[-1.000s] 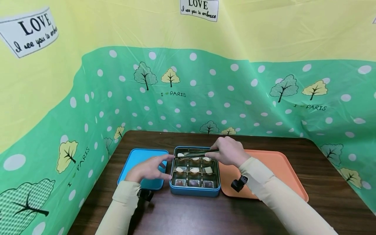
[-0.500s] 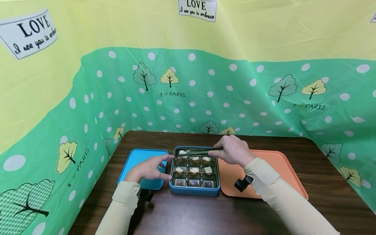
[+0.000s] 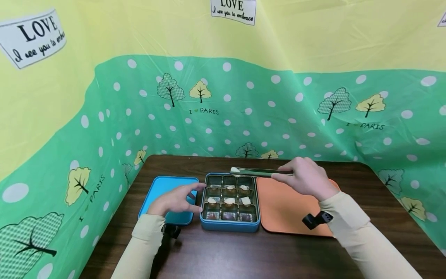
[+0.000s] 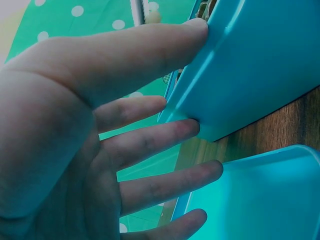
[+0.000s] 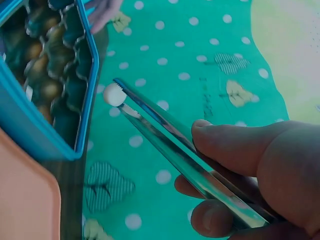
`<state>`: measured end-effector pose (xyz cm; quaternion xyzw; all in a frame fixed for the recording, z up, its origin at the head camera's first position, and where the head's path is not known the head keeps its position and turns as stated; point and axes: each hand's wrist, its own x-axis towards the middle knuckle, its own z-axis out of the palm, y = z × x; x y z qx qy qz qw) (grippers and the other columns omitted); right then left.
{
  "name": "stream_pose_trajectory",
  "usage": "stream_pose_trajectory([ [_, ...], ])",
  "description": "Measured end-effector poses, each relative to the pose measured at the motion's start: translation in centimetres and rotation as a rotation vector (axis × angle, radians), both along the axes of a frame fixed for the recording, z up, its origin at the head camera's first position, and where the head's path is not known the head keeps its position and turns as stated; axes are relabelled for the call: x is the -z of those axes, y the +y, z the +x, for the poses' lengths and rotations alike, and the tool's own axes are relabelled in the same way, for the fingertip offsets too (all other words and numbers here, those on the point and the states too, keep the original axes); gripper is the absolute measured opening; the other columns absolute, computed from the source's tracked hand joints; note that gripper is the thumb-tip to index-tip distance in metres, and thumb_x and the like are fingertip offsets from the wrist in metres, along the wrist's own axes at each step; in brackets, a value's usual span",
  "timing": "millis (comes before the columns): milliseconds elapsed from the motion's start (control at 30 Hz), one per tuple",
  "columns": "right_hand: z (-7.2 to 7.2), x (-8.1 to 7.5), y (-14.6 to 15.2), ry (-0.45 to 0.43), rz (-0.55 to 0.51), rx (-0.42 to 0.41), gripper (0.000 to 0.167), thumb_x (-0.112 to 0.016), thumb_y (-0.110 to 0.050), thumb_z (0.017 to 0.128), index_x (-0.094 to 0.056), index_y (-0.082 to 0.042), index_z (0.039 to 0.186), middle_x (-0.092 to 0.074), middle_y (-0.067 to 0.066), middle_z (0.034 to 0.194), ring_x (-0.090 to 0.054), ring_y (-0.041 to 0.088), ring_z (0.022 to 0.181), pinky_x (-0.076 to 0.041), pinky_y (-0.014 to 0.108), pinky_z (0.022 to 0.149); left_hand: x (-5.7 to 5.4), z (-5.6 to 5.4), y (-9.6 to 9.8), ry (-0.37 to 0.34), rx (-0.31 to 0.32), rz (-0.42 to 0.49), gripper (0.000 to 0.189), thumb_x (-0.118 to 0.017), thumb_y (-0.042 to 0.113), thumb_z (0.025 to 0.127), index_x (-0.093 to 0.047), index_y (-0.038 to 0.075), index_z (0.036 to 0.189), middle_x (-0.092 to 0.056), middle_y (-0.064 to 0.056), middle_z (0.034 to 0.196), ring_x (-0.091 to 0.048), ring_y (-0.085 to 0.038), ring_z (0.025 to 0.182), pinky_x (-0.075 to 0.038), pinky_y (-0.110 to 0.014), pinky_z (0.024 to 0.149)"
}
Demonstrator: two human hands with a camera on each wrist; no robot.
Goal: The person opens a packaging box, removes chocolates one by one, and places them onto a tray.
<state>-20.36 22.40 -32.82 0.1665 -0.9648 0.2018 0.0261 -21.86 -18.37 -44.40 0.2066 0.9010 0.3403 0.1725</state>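
My right hand (image 3: 306,178) holds metal tweezers (image 5: 172,142) between thumb and fingers, right of and above the box. Their serrated tips pinch a small rounded white piece (image 5: 115,95), raised over the box's far edge in the head view. The blue box (image 3: 230,226) is divided into several compartments. White pieces sit in its middle area, among them a squarish one (image 3: 245,200), while dark contents show in the near row. At the box's left side is my left hand (image 3: 175,199), its fingers spread, with the thumb tip (image 4: 197,25) right at the rim.
A shallow blue tray or lid (image 3: 153,195) lies left of the box, under my left hand. An orange tray (image 3: 285,209) lies to the right, partly beneath my right arm. Behind the dark wooden table (image 3: 223,255) hangs a green and yellow patterned cloth (image 3: 296,50).
My right hand has moved right and up with the tweezers, lifting the white piece from the box's far left compartment. My left hand stays at the box's side.
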Motion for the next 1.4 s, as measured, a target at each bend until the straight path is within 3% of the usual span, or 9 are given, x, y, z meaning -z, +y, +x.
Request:
stream_pose_trajectory([
  [167, 0.6, 0.2, 2.7, 0.021, 0.018, 0.039, 0.039, -0.078, -0.049, 0.093, -0.083, -0.019, 0.117, -0.081, 0.005, 0.109, -0.070, 0.015, 0.082, -0.047, 0.034, 0.053, -0.1, -0.1, -0.1, 0.003, -0.017, -0.006, 0.082, -0.087, 0.031, 0.089, -0.046, 0.017, 0.158, -0.055, -0.012, 0.152, -0.063, -0.036, 0.122, -0.055, -0.057, 0.098],
  [300, 1.0, 0.6, 4.6, 0.009, 0.032, 0.065, 0.046, -0.076, -0.057, 0.092, -0.083, -0.020, 0.118, -0.081, 0.004, 0.108, -0.070, 0.016, 0.085, -0.047, 0.035, 0.054, 0.1, -0.1, -0.1, 0.002, -0.024, -0.008, 0.082, -0.088, 0.031, 0.088, -0.047, 0.017, 0.157, -0.056, -0.012, 0.151, -0.064, -0.036, 0.120, -0.055, -0.058, 0.098],
  [367, 1.2, 0.8, 5.5, 0.000, 0.037, 0.081, 0.050, -0.074, -0.061, 0.092, -0.083, -0.019, 0.119, -0.081, 0.002, 0.103, -0.068, 0.014, 0.081, -0.046, 0.035, 0.052, 0.1, 0.0, -0.1, 0.002, -0.022, -0.009, 0.082, -0.088, 0.031, 0.088, -0.047, 0.017, 0.157, -0.055, -0.012, 0.151, -0.064, -0.036, 0.120, -0.055, -0.058, 0.098],
  [500, 1.6, 1.1, 7.0, -0.037, 0.056, 0.115, 0.054, -0.073, -0.062, 0.092, -0.081, -0.018, 0.123, -0.073, -0.002, 0.071, -0.061, 0.014, 0.068, -0.040, 0.035, 0.048, -0.1, -0.1, -0.1, 0.010, -0.018, -0.011, 0.081, -0.087, 0.031, 0.088, -0.047, 0.017, 0.157, -0.055, -0.012, 0.151, -0.064, -0.036, 0.120, -0.055, -0.058, 0.099],
  [600, 1.8, 1.7, 7.6, -0.043, 0.069, 0.125, 0.054, -0.074, -0.062, 0.091, -0.081, -0.018, 0.122, -0.068, -0.003, 0.065, -0.059, 0.014, 0.067, -0.038, 0.036, 0.046, -0.3, -0.1, -0.1, 0.015, -0.022, -0.013, 0.081, -0.088, 0.030, 0.088, -0.047, 0.017, 0.157, -0.056, -0.012, 0.151, -0.064, -0.036, 0.120, -0.055, -0.058, 0.099],
  [800, 1.7, 3.1, 7.9, -0.010, 0.096, 0.108, 0.040, -0.078, -0.054, 0.091, -0.086, -0.019, 0.109, -0.081, 0.007, 0.102, -0.069, 0.015, 0.077, -0.044, 0.036, 0.046, -0.2, 0.0, -0.1, 0.023, -0.014, -0.025, 0.081, -0.088, 0.030, 0.088, -0.047, 0.016, 0.157, -0.056, -0.014, 0.151, -0.065, -0.036, 0.119, -0.055, -0.058, 0.099],
  [1167, 1.5, 4.4, 7.7, -0.046, 0.130, 0.140, 0.031, -0.081, -0.047, 0.090, -0.086, -0.018, 0.100, -0.078, -0.001, 0.088, -0.057, 0.010, 0.066, -0.043, 0.036, 0.045, 0.0, 0.2, 0.2, -0.006, -0.024, -0.009, 0.081, -0.088, 0.029, 0.088, -0.047, 0.018, 0.157, -0.055, -0.013, 0.151, -0.064, -0.036, 0.120, -0.055, -0.058, 0.098],
  [1400, 1.4, 4.4, 7.9, -0.051, 0.129, 0.145, 0.039, -0.081, -0.050, 0.089, -0.086, -0.014, 0.104, -0.080, 0.009, 0.100, -0.065, 0.013, 0.072, -0.045, 0.036, 0.045, -0.1, 0.2, 0.1, -0.001, -0.013, -0.012, 0.081, -0.088, 0.029, 0.088, -0.047, 0.016, 0.157, -0.055, -0.014, 0.151, -0.065, -0.036, 0.118, -0.056, -0.058, 0.097],
])
